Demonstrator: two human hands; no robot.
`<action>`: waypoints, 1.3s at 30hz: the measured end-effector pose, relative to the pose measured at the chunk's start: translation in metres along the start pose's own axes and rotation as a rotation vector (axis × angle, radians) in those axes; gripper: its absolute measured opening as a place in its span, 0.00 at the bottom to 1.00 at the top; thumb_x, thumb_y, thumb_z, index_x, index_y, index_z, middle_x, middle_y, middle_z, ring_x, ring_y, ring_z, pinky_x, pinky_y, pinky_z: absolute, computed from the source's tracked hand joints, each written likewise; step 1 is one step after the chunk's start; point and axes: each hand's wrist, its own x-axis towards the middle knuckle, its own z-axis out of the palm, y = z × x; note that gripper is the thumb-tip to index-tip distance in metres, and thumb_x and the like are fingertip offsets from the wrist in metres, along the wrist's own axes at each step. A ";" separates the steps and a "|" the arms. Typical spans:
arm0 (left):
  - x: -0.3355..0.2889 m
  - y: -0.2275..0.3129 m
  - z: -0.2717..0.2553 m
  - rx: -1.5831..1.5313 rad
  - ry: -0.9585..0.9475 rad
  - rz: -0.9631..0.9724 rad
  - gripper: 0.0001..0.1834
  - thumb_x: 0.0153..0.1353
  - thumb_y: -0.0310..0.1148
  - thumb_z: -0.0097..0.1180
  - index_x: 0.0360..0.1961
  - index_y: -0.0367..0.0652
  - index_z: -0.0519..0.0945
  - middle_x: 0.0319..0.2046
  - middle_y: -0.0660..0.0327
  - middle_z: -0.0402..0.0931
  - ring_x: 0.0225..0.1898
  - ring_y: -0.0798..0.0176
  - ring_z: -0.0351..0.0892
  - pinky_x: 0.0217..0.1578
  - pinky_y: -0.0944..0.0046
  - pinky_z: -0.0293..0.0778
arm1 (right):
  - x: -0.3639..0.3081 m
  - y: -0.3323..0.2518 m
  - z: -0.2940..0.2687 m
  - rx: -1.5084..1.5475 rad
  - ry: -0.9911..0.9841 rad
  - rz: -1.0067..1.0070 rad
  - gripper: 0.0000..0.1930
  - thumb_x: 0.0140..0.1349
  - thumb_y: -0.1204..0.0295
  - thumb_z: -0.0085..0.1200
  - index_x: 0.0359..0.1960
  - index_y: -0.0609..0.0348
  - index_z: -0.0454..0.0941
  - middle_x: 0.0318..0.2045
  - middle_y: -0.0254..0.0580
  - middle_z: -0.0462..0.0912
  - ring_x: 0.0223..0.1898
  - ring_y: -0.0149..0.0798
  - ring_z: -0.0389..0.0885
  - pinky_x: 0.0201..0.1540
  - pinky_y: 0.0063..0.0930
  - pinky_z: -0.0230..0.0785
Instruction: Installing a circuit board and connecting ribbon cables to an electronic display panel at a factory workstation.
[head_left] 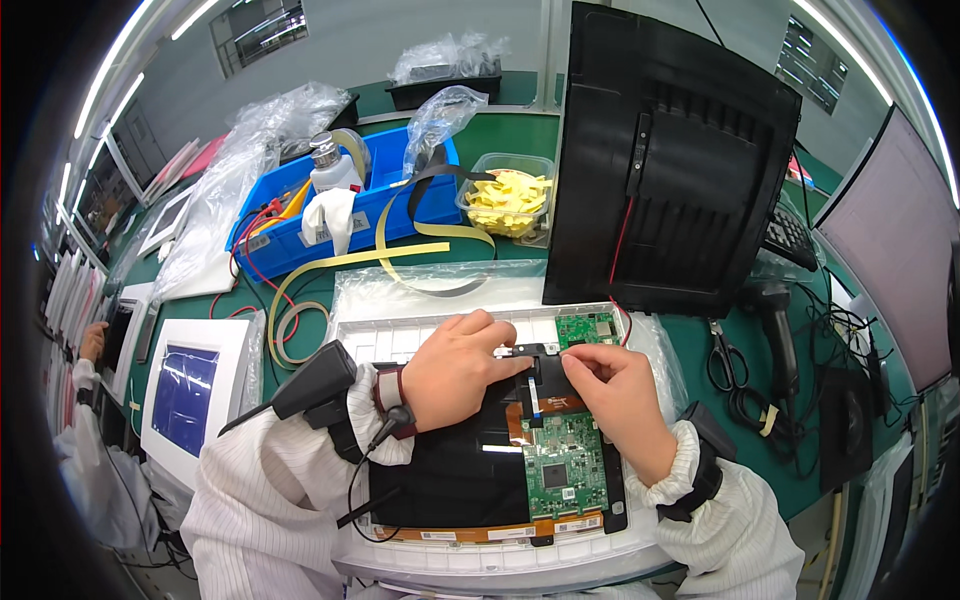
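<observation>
My left hand (452, 372) lies over an opened flat display unit, its index finger stretched out and pressing a small black part (540, 368) near the upper circuit board. The other left fingers are partly curled, with nothing visible in them. Just right of that fingertip, my right hand (625, 400) has thumb and index finger pinched together; whatever lies between them is too small to make out. Below the hands are a green circuit board (566, 470), a short white ribbon cable (533, 395) and a black panel (450, 475). A smaller green board (585, 328) sits above. The white frame (390, 335) surrounds these parts.
Upright behind the unit stands a large black panel (670, 170). A blue bin (290, 240) with a bottle, a tub of yellow pieces (508, 205) and looped tape (350, 262) lie beyond. Scissors (726, 360) and a scanner (772, 330) are right. Another person's hand (92, 342) shows far left.
</observation>
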 end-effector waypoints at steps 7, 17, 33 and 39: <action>-0.003 0.005 -0.003 0.038 -0.100 0.016 0.23 0.36 0.21 0.52 0.39 0.49 0.79 0.36 0.62 0.68 0.41 0.60 0.65 0.44 0.62 0.62 | 0.000 -0.002 0.000 0.010 0.002 0.010 0.07 0.51 0.75 0.54 0.29 0.68 0.78 0.20 0.34 0.78 0.21 0.22 0.71 0.25 0.15 0.64; -0.003 0.008 0.003 0.027 -0.076 -0.020 0.23 0.36 0.20 0.53 0.39 0.48 0.79 0.36 0.62 0.68 0.41 0.59 0.65 0.44 0.62 0.61 | 0.001 -0.001 0.000 0.042 0.007 0.031 0.08 0.51 0.75 0.53 0.29 0.69 0.77 0.20 0.35 0.78 0.21 0.21 0.71 0.24 0.14 0.63; -0.004 -0.081 -0.067 0.001 0.463 -0.407 0.08 0.45 0.19 0.49 0.26 0.38 0.78 0.28 0.56 0.74 0.37 0.54 0.70 0.40 0.60 0.65 | -0.001 0.002 -0.003 0.005 0.016 -0.012 0.08 0.51 0.74 0.53 0.29 0.69 0.78 0.17 0.32 0.76 0.19 0.20 0.68 0.21 0.15 0.60; 0.012 -0.110 -0.031 0.188 0.268 -0.254 0.10 0.42 0.24 0.56 0.31 0.42 0.78 0.28 0.59 0.74 0.36 0.55 0.70 0.37 0.60 0.67 | -0.001 0.004 -0.001 0.021 -0.012 0.004 0.08 0.51 0.74 0.53 0.29 0.69 0.78 0.17 0.31 0.75 0.18 0.20 0.68 0.20 0.14 0.59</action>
